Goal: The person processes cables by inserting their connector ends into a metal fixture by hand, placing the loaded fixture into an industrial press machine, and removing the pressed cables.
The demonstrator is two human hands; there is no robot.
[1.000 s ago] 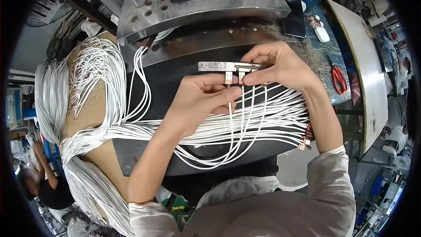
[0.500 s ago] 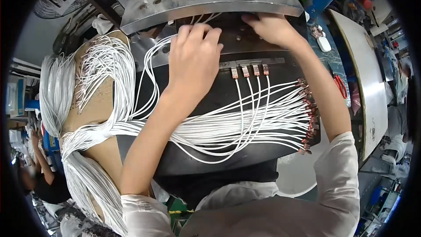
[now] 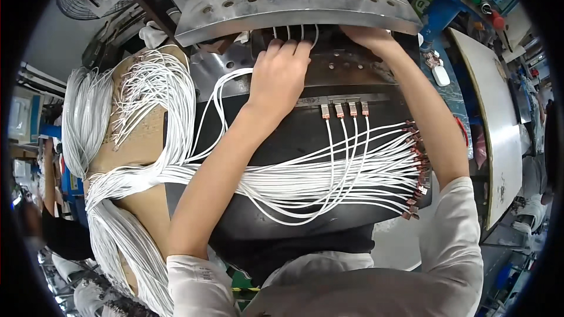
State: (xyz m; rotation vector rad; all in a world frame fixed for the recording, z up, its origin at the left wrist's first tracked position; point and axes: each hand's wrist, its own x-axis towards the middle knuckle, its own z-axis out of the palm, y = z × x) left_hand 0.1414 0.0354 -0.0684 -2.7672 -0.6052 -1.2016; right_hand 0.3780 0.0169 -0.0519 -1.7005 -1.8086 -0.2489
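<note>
My left hand is closed around several white cables. They loop in from its left side, and their ends come out spread in a row past the fingertips and pass beneath the thick metal plate of a press. My right hand reaches under the same plate farther right; its fingers are hidden there. Nearer me, several cable ends with copper-coloured connectors sit side by side along a metal strip. Below them a broad bundle of white cables lies across a black board.
More white cables hang over a brown board on the left. Reddish connector ends gather at the black board's right edge. A white computer mouse lies at the right, beside a pale tabletop. Another person's arm shows far left.
My left hand has shifted so the cable ends now stand apart under the plate. My right hand has gone deeper beneath it, hiding its fingers. The whole view has shifted slightly.
</note>
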